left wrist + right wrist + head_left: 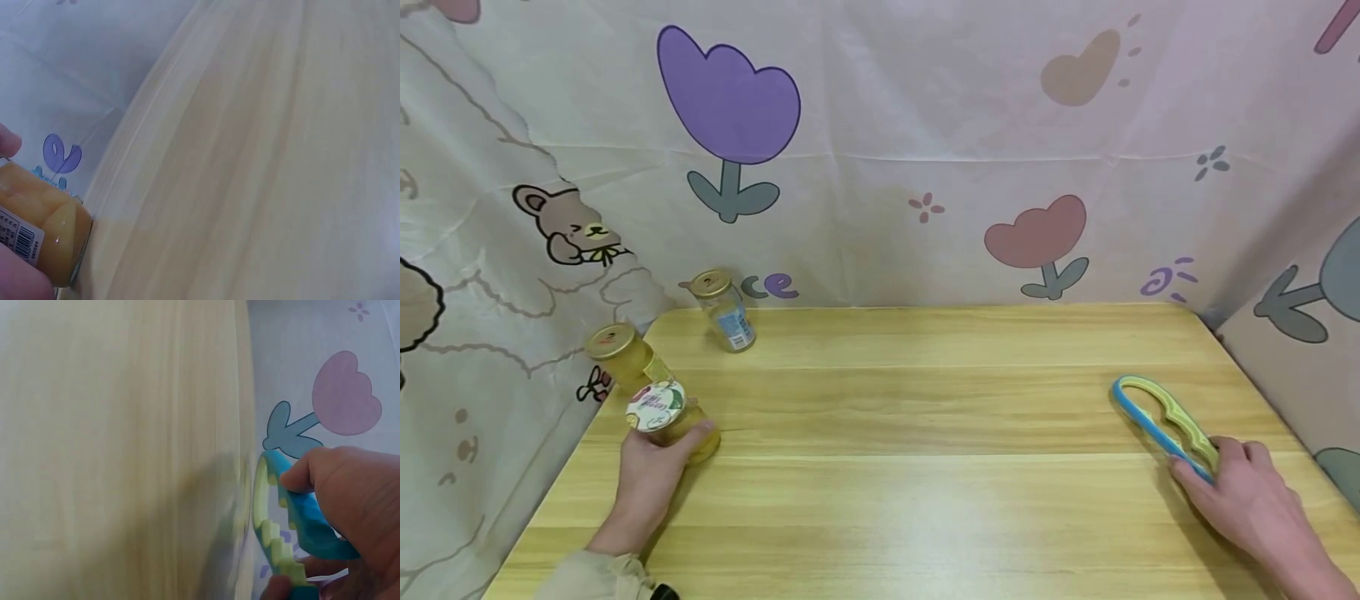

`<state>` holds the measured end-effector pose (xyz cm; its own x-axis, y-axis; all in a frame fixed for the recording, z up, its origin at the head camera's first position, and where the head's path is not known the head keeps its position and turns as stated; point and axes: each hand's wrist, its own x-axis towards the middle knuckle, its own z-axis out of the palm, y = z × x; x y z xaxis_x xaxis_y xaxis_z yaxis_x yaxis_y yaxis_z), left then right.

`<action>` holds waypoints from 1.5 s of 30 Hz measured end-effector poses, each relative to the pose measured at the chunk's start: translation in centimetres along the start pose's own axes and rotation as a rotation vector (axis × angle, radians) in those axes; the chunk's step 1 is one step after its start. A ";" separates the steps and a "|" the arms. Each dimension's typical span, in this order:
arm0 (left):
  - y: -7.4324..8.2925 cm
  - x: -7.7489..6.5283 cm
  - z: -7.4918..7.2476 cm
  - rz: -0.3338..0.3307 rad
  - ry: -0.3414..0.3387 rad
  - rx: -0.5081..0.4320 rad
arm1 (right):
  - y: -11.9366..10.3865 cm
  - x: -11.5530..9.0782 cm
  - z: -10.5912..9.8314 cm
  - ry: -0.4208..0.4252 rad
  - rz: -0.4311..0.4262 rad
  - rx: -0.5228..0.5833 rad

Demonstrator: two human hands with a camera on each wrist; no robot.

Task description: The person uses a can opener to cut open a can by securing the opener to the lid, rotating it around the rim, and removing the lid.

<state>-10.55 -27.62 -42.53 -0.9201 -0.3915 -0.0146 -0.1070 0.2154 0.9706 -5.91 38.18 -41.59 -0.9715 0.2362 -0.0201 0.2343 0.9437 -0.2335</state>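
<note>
On the left side of the table, my left hand [647, 479] grips a glass jar of yellow fruit [53, 231] with a white, floral-patterned lid [657, 406]. The jar's base is close to the tabletop, and a white barcode label shows beside my fingers. Just behind it is a second jar [627, 358] with a gold lid and yellow contents. On the right, my right hand [1255, 492] holds a looped jar opener [312, 528] by its near end. Its outside is blue, with a yellow-green toothed inner edge; the loop points away from me.
A clear jar [730, 321] with a gold lid and blue label stands at the table's back left. The wooden table [910, 417] meets a patterned cloth [880, 167] along its back. More cloth rises at both sides.
</note>
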 end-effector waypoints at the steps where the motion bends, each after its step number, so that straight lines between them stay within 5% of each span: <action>1: 0.0 0.0 0.2 0.003 -0.002 0.018 | -0.1 0.0 0.0 0.001 -0.001 0.005; 11: 0.4 -0.5 2.5 0.044 -0.055 0.103 | -1.9 0.2 -0.2 0.031 -0.037 0.065; 28: 0.8 -1.3 5.9 0.048 -0.104 0.031 | -5.2 1.2 -0.1 0.037 -0.115 0.139; 45: 1.7 -2.0 10.0 0.000 -0.237 -0.030 | -8.7 1.7 -2.8 0.189 -0.212 0.214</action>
<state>-12.65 -17.55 -43.29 -0.9832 -0.1698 -0.0668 -0.0987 0.1872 0.9773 -9.51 31.02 -36.84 -0.9691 0.0979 0.2264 -0.0043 0.9110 -0.4124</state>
